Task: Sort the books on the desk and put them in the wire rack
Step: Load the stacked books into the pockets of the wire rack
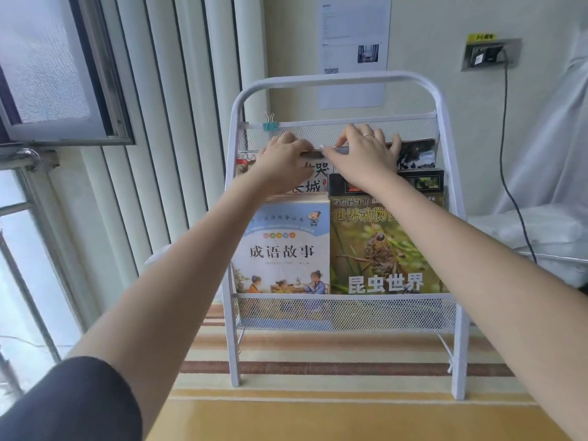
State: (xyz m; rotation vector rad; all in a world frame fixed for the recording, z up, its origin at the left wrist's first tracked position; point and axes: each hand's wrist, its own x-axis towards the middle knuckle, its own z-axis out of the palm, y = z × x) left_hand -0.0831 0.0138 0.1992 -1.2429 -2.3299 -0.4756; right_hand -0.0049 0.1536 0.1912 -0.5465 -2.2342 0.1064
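Observation:
A white wire rack [337,79] stands on the striped desk. Its lower tier holds a pale blue storybook [283,249] on the left and a green insect book [381,249] on the right. Behind them in the upper tier stand a white book with large black characters [313,179] and a dark book [416,154]. My left hand [283,160] grips the top edge of the white book, fingers curled over it. My right hand [362,151] holds the tops of the upper-tier books beside it, with fingers over the edge and thumb in front.
A blue binder clip [270,125] hangs on the rack's upper mesh rail. White radiator pipes [178,122] and a window [47,74] stand to the left. A black cable [506,154] drops from a wall socket at the right, beside covered white furniture [547,186].

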